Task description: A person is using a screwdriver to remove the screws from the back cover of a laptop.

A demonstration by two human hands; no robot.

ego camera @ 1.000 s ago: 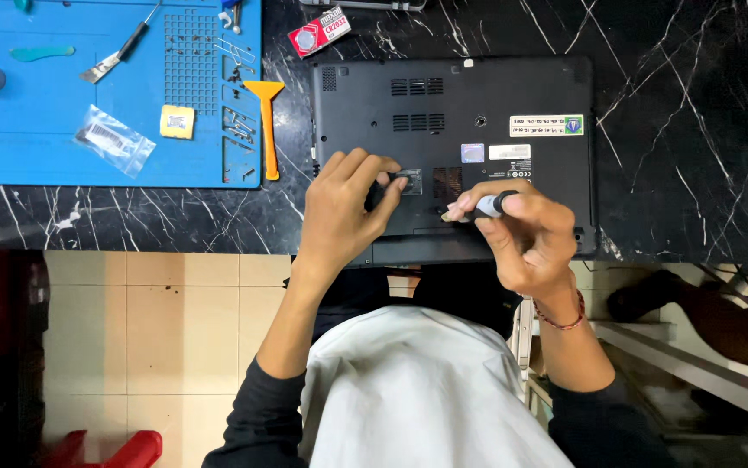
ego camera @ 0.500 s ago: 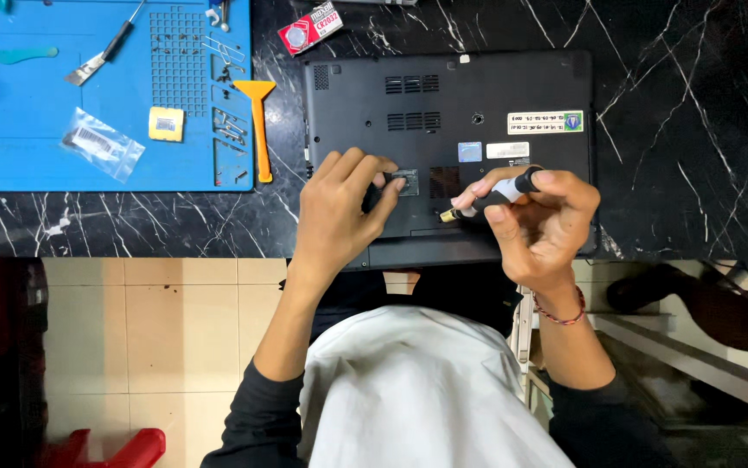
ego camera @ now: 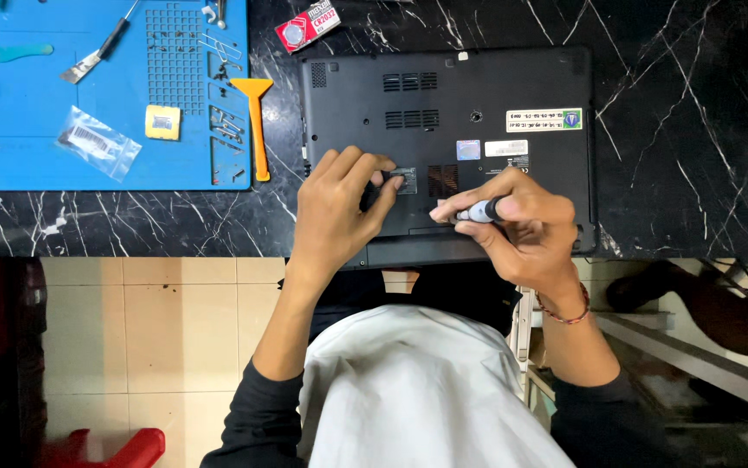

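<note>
A black laptop (ego camera: 495, 95) lies upside down on a black marble table (ego camera: 686, 139), its vented underside facing up. My left hand (ego camera: 339, 204) rests on the laptop's near left part, fingertips touching a small grey label by a vent. My right hand (ego camera: 530, 230) grips a slim screwdriver (ego camera: 478, 211) with a silver and black handle, its tip pointing left and down at the laptop's near edge, close to the left hand's fingers.
A blue work mat (ego camera: 53, 95) at the left holds a metal scraper (ego camera: 97, 48), a small yellow square part (ego camera: 162, 122), a clear bag (ego camera: 97, 143) and several screws. An orange plastic pry tool (ego camera: 257, 121) lies on its right edge. A coin cell pack (ego camera: 306, 24) sits beyond the laptop.
My right hand has turned and lowered the screwdriver, whose tip now points at the laptop's near edge. The left hand has stayed on the laptop.
</note>
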